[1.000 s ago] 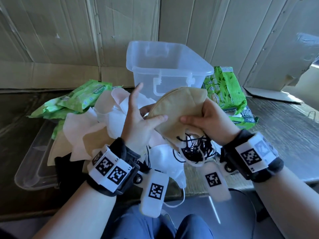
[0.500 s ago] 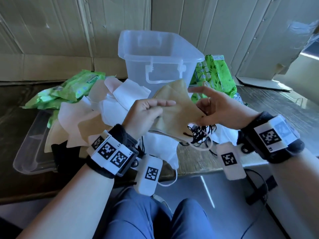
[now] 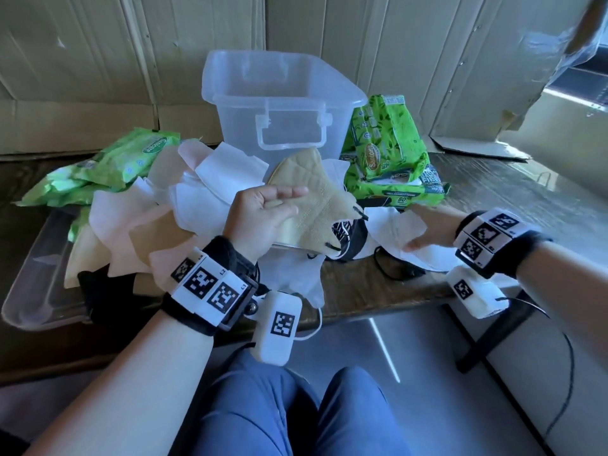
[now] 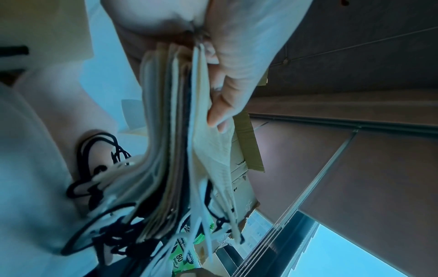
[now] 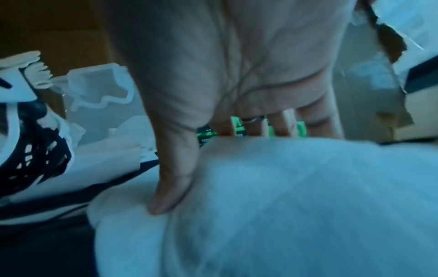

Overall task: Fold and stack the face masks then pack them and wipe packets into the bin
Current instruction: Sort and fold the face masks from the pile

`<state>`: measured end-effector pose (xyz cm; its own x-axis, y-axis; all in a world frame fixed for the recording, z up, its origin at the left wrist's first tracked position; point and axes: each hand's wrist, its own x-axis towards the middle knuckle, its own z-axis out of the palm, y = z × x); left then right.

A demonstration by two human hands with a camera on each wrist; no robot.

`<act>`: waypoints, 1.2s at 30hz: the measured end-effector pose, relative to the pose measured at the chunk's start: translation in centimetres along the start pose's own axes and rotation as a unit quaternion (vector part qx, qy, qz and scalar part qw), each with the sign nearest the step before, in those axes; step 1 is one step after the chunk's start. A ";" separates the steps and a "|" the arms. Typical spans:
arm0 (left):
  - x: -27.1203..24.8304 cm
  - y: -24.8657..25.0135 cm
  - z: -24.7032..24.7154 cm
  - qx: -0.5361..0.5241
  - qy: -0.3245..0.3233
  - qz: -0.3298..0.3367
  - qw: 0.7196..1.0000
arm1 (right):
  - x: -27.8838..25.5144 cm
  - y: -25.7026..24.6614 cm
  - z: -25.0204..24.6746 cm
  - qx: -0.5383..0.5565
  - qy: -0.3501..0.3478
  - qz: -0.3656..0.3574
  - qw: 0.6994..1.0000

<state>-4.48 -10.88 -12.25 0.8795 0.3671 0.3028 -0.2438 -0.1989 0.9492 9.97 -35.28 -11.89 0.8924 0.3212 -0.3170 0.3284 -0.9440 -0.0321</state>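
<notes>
left hand [image 3: 263, 215] grips mask stack [image 3: 316, 205].

Tan face mask [image 3: 316, 195] with tiny stitched lines, black ear loops [image 3: 345, 235] at the picture's middle. White masks [image 3: 204, 199] and pale peach ones [image 3: 131, 245] heaped at middle left. Clear see-through bin [image 3: 279, 103] at upper middle. Bright green wipe packets [image 3: 131, 156] at upper left, with white lettering. More green packets [image 3: 388, 149] with a leaf pattern at upper right. Dark brown desk [image 3: 378, 284]. Black-and-white square patterns on wrist bands [image 3: 210, 287]. Blue trousers [image 3: 296, 406] at bottom.
</notes>
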 end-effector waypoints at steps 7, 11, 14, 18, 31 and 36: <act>-0.2 -0.5 -1.7 0.009 0.023 -0.002 1.000 | 0.0 -0.4 -2.9 0.013 0.122 0.009 0.992; 0.1 -0.3 -1.8 0.005 0.017 -0.009 1.000 | -1.2 -1.2 -4.9 0.335 0.257 -0.058 0.905; -0.1 0.5 -0.6 -0.002 -0.021 -0.031 0.999 | -3.1 -4.6 -5.3 0.505 0.244 -0.141 0.816; -1.0 1.6 0.5 -0.042 -0.087 -0.032 0.995 | -4.8 -10.0 -4.4 0.547 0.206 -0.217 0.782; -0.4 0.5 -1.0 -0.048 0.008 -0.032 0.998 | -4.3 -11.9 -2.1 0.542 0.286 -0.247 0.750; 0.1 0.3 -1.5 -0.078 0.021 -0.008 0.997 | -3.7 -10.8 -2.2 0.568 0.290 -0.233 0.734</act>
<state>-5.11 -9.55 -11.85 0.8669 0.4075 0.2871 -0.2923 -0.0508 0.9550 3.84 -26.12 -8.28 0.8552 0.2956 0.4258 0.4639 -0.0698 -0.8832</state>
